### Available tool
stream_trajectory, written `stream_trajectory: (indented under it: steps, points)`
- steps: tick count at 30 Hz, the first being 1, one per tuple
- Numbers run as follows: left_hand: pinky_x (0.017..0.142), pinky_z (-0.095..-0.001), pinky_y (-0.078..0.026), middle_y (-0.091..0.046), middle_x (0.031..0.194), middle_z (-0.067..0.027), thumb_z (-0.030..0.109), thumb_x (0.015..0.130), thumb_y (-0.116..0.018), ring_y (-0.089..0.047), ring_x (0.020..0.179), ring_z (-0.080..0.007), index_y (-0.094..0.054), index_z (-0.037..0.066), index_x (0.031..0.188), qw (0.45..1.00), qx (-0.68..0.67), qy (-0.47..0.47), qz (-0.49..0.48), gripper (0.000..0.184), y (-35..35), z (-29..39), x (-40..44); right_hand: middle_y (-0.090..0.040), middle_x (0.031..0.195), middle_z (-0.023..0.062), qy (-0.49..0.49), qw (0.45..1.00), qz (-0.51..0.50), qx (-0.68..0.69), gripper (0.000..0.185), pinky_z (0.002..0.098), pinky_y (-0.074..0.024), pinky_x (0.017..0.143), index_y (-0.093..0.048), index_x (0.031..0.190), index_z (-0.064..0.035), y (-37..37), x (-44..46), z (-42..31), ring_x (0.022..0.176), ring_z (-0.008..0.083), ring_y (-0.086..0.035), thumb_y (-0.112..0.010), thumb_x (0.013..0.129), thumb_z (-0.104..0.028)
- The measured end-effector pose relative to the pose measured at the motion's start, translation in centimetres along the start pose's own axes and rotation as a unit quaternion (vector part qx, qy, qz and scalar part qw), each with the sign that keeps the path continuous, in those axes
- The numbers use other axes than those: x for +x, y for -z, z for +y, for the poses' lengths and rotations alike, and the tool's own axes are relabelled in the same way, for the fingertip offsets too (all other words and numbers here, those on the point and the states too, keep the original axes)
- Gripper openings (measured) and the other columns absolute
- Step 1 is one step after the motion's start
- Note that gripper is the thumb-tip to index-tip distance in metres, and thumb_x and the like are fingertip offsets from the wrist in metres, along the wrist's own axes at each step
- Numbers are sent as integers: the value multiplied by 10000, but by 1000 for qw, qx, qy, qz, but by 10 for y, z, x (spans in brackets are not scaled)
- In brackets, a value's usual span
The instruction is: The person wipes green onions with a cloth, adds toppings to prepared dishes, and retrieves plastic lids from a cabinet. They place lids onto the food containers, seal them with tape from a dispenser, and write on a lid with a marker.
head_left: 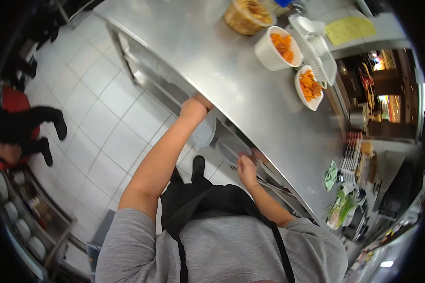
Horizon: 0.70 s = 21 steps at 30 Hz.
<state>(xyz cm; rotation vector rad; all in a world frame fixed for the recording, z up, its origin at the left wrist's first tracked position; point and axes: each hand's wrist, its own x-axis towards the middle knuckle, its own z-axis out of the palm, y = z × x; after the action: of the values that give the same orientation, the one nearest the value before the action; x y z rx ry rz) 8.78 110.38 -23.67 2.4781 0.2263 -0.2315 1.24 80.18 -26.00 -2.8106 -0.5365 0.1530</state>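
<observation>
My left hand (194, 109) is at the front edge of the steel counter (212, 61), its fingers hidden beneath the edge. Just below it lies a round, pale translucent lid or container (204, 132) on the lower level. My right hand (246, 170) is curled near the shelf space under the counter, beside a clear round container or lid (227, 147); whether it grips anything is too small to tell. On the counter, a white tub (269, 51) and a white oval dish (303, 96) hold orange food pieces. A clear tub (243, 21) of yellowish food stands behind them.
White perforated trays (327, 66) and a yellow cloth (349, 30) lie at the back. Green onions (342, 207) and a green cloth (331, 175) are at the right. Another person (23, 122) stands at the left, near shelves of bowls (23, 229).
</observation>
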Motion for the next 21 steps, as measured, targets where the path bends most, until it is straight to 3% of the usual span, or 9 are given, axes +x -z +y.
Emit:
stream_trajectory:
  steps: [2, 7, 9, 11, 13, 14, 15, 17, 21]
  points:
    - [798, -361, -454, -549, 1106, -131, 82, 689, -525, -536, 985, -295, -549, 119, 1077, 999, -10, 37, 14, 390, 9, 15, 6, -540, 840, 116, 166, 981, -41, 87, 168, 326, -423, 724, -402, 718, -42, 28, -5, -29, 853, 311, -515, -567, 747, -53]
    - [850, -354, -424, -522, 1142, -150, 60, 688, -517, -498, 1047, -298, -530, 89, 1103, 993, 57, -86, 65, 416, -37, -21, 29, -541, 819, 91, 141, 960, -104, 218, 74, 348, -435, 712, -486, 818, -55, 61, -7, -58, 844, 286, -538, -538, 767, -70]
    - [875, -350, -409, -509, 1160, -159, 49, 687, -513, -479, 1077, -299, -521, 74, 1115, 983, 87, -132, 95, 429, -36, -36, 34, -540, 833, 93, 111, 915, -225, 316, 136, 345, -444, 700, -470, 827, -62, 91, 0, -72, 831, 279, -546, -576, 742, -56]
    - [911, -354, -381, -504, 1153, -182, 39, 689, -517, -452, 1093, -327, -519, 35, 1095, 996, -1, -84, 7, 406, -38, -48, 35, -546, 855, 75, 117, 905, -225, 342, 163, 327, -457, 677, -478, 873, -65, 125, 11, -81, 819, 228, -569, -590, 757, -46]
    - [735, -339, -452, -591, 978, -191, 31, 735, -479, -569, 886, -283, -557, 3, 1012, 985, -74, -139, 72, 289, -31, -56, 25, -556, 866, 52, 103, 912, -91, 387, 184, 294, -468, 652, -475, 951, -59, 167, 29, -91, 793, 163, -580, -573, 795, -50]
    - [553, -314, -453, -621, 842, -165, 40, 775, -444, -576, 654, -209, -565, -17, 982, 990, -123, -67, 25, 246, -33, -66, 27, -551, 860, 47, 64, 869, -57, 487, 219, 278, -468, 646, -462, 994, -54, 178, 40, -86, 767, 142, -571, -570, 804, -49]
    - [667, -348, -469, -618, 854, -158, 0, 705, -473, -592, 779, -290, -580, -3, 940, 964, -227, -67, 124, 257, -44, -75, 30, -546, 854, 42, 34, 814, -22, 579, 253, 262, -467, 639, -448, 1036, -48, 191, 60, -78, 742, 121, -561, -566, 812, -47]
    - [474, -334, -426, -592, 685, -117, 18, 741, -478, -547, 556, -195, -571, -29, 888, 954, -286, 91, 12, 181, -11, -48, 19, -536, 835, 47, 38, 789, 49, 611, 317, 241, -464, 614, -422, 1070, -44, 216, 100, -58, 682, 109, -547, -586, 798, -40]
    - [345, -275, -315, -496, 569, -33, 149, 806, -523, -442, 439, -119, -550, 16, 870, 856, -487, 150, 86, 150, -23, -55, 30, -527, 810, 39, 84, 788, 123, 598, 318, 216, -450, 588, -435, 1073, -42, 261, 174, -62, 666, 90, -531, -591, 795, -44]
